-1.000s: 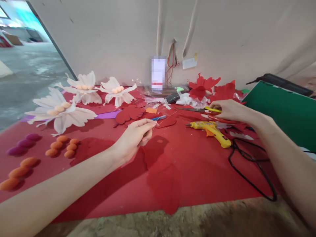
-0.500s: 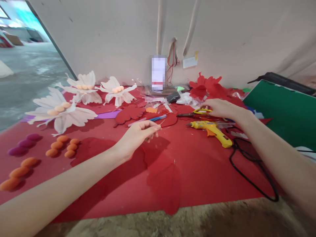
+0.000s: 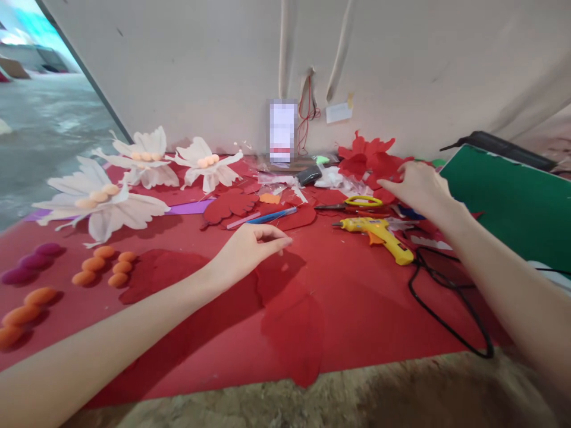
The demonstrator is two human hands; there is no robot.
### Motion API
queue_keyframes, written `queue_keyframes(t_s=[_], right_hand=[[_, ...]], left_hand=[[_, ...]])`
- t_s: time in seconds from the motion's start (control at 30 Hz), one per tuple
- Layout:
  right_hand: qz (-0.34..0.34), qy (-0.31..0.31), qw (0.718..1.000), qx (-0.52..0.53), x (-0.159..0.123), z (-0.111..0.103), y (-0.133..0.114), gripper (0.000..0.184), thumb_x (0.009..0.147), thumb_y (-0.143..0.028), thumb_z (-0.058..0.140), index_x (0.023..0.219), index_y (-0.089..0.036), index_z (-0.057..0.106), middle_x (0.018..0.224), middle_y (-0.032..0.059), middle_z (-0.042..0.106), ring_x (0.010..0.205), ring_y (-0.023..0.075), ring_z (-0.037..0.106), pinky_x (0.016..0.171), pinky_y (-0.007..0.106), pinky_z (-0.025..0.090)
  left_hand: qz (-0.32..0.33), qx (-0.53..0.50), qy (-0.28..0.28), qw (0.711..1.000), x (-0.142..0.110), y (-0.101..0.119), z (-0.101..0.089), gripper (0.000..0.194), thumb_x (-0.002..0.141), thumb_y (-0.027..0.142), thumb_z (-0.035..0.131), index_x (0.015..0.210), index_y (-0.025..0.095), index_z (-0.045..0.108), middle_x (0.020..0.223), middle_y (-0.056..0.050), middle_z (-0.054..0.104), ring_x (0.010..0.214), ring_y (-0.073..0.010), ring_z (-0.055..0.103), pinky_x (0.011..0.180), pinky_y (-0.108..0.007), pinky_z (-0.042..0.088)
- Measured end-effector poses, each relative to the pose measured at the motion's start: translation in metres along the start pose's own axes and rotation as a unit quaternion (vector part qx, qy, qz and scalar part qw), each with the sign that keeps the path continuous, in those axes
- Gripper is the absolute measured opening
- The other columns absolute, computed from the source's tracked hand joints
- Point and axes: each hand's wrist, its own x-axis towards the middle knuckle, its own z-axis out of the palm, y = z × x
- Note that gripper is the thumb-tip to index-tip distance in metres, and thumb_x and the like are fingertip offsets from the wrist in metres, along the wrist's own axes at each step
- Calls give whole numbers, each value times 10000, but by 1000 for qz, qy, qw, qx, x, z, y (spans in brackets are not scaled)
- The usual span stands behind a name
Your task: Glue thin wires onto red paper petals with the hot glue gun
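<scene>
My left hand (image 3: 259, 244) is held above the middle of the red sheet, thumb and forefinger pinched together; whatever is between them is too small to make out. Just beyond it lies a blue pen-like stick (image 3: 273, 216). My right hand (image 3: 417, 185) hovers at the right with fingers apart and nothing visible in them, close to a red fabric flower (image 3: 368, 156). Scissors with yellow handles (image 3: 363, 201) lie to its left. Below them rests a yellow glue gun (image 3: 379, 233). Red petal-shaped pieces (image 3: 292, 333) lie in front of my left hand.
White fabric flowers (image 3: 107, 205) stand at the left, with orange bead-like strips (image 3: 94, 263) and a purple one (image 3: 33, 261) before them. A phone (image 3: 282, 131) leans on the wall. The glue gun's black cord (image 3: 450, 324) loops at the right, near a green board (image 3: 504, 208).
My right hand has left the scissors' handles and moved right and slightly up, its fingers now spread. My left hand stays pinched in nearly the same place. The view has shifted slightly.
</scene>
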Motion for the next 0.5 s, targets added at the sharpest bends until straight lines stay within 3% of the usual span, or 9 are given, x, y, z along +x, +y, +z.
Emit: queue_keyframes(t_s=[0.1,0.2,0.37,0.5], right_hand=[[35,-36,999,5,6,6,8,316,838,-370,518,978,-99,603,1030,143,603,986,253,559,808,422,449],[42,-38,998,27,11,7,16,243,854,-340,528,994,-150,587,1054,63,591,970,167,559,838,374,466],[75,-1,992,102,17,-3,32,177,845,-274,547,936,-133,603,995,58,614,932,153,577,822,350,480],[92,20,975,201,28,-12,49,216,855,-207,527,991,-52,591,963,121,623,838,127,596,752,273,494]], left_hand=[[4,3,-1,1000,0,-1,0,119,682,277,643,594,200,662,614,16,626,621,-136,555,671,-227,409],[7,4,-5,1000,0,-1,-1,135,688,283,637,581,202,649,581,24,605,616,-133,553,682,-227,409],[3,4,-19,1000,-1,-3,-1,130,689,303,627,620,196,651,612,5,636,626,-144,567,669,-241,423],[3,6,-28,1000,-1,-4,0,174,693,349,614,635,188,645,607,-7,641,629,-153,578,663,-253,435]])
